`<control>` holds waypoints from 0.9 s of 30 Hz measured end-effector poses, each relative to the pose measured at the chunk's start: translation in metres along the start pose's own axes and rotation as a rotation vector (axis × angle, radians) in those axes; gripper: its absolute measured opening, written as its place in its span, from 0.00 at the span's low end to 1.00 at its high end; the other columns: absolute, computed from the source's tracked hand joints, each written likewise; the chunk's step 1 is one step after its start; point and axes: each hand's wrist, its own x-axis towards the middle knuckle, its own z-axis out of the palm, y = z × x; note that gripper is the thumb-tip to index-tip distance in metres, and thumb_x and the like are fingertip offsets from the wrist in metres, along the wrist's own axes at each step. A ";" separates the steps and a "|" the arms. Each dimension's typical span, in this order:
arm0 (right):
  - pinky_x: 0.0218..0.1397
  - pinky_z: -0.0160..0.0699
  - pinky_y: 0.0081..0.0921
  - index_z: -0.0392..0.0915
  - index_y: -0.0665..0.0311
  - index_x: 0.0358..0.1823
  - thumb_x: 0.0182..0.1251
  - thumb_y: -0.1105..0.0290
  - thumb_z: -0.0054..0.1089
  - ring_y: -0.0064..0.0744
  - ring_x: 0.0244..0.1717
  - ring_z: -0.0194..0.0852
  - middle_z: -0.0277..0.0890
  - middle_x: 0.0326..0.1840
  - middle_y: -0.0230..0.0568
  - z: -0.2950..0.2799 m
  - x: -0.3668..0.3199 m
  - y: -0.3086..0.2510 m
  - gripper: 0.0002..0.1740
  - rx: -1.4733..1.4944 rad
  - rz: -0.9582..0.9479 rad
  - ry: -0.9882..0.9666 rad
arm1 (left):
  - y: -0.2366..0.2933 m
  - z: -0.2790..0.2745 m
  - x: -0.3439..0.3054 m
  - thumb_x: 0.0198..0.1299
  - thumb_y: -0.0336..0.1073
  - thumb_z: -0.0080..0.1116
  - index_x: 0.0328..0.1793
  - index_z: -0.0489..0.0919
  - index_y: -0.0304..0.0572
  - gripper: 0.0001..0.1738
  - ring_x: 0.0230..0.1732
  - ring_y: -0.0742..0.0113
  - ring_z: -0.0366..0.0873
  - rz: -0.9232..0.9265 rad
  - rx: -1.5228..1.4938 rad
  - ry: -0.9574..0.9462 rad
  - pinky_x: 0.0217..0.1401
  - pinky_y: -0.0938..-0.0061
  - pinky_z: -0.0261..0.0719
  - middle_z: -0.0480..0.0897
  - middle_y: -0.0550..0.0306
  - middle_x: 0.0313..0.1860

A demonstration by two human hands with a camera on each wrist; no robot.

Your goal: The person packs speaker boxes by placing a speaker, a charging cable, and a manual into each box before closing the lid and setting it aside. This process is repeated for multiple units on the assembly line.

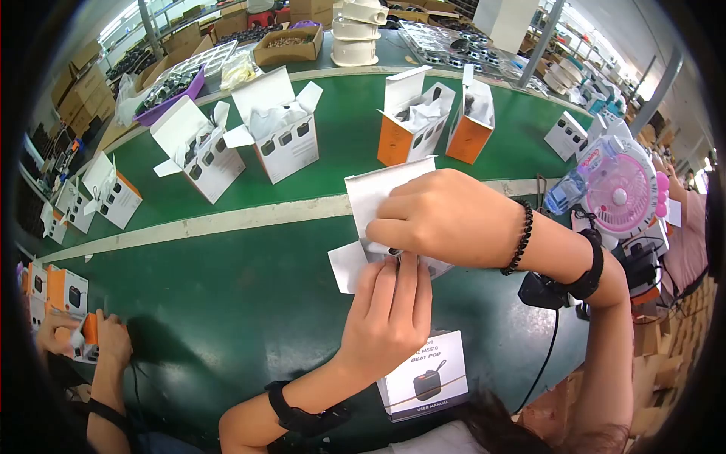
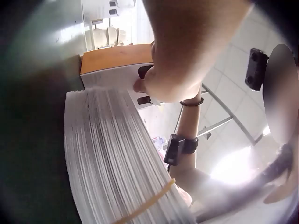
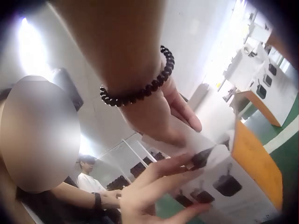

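Note:
An open white and orange box (image 1: 378,198) stands on the green belt (image 1: 227,295) in the middle of the head view. My right hand (image 1: 442,219), with a bead bracelet, curls over its top and grips the box at the flaps. My left hand (image 1: 389,306) comes up from below and its straight fingers press the box's near side. A small dark part (image 3: 201,158) shows between the two hands in the right wrist view, at the box's (image 3: 243,179) white flap. The left wrist view shows the box (image 2: 114,70) under the right hand (image 2: 182,56).
A banded stack of user manuals (image 1: 423,374) lies by my left forearm and fills the left wrist view as the stack (image 2: 126,163). Several open boxes (image 1: 276,132) stand along the belt. A pink fan (image 1: 616,189) is at right. Another person's hands (image 1: 91,337) work at lower left.

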 end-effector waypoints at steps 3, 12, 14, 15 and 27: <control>0.36 0.77 0.31 0.71 0.65 0.35 0.49 0.73 0.60 0.40 0.38 0.76 0.70 0.35 0.40 0.016 0.001 0.002 0.11 -0.026 0.050 0.137 | -0.004 -0.002 0.000 0.42 0.22 0.61 0.39 0.82 0.26 0.14 0.41 0.52 0.75 -0.002 -0.021 -0.015 0.45 0.61 0.78 0.80 0.38 0.47; 0.38 0.80 0.29 0.73 0.64 0.34 0.47 0.72 0.64 0.36 0.39 0.76 0.71 0.33 0.37 -0.014 0.036 -0.013 0.13 -0.044 -0.039 -0.185 | -0.014 -0.009 -0.007 0.46 0.26 0.57 0.38 0.81 0.24 0.13 0.36 0.54 0.77 0.060 0.042 -0.008 0.49 0.66 0.80 0.82 0.37 0.44; 0.37 0.80 0.29 0.74 0.64 0.33 0.46 0.71 0.65 0.35 0.38 0.77 0.72 0.32 0.36 0.002 0.036 -0.017 0.12 -0.050 -0.012 -0.209 | -0.010 -0.013 -0.008 0.46 0.26 0.56 0.38 0.81 0.24 0.13 0.37 0.54 0.78 0.060 0.049 -0.011 0.50 0.65 0.80 0.82 0.38 0.43; 0.36 0.80 0.29 0.75 0.63 0.32 0.46 0.71 0.66 0.35 0.37 0.78 0.73 0.31 0.35 0.005 0.040 -0.017 0.12 -0.064 0.019 -0.233 | -0.012 -0.013 -0.008 0.46 0.26 0.56 0.38 0.81 0.24 0.13 0.37 0.54 0.78 0.063 0.045 -0.012 0.50 0.65 0.80 0.82 0.38 0.43; 0.40 0.78 0.29 0.78 0.63 0.27 0.47 0.71 0.63 0.36 0.36 0.77 0.73 0.29 0.38 0.017 0.090 -0.026 0.05 0.085 0.027 -0.183 | -0.057 -0.049 -0.029 0.47 0.27 0.58 0.39 0.81 0.26 0.13 0.39 0.54 0.78 0.048 0.024 -0.009 0.49 0.66 0.80 0.81 0.41 0.42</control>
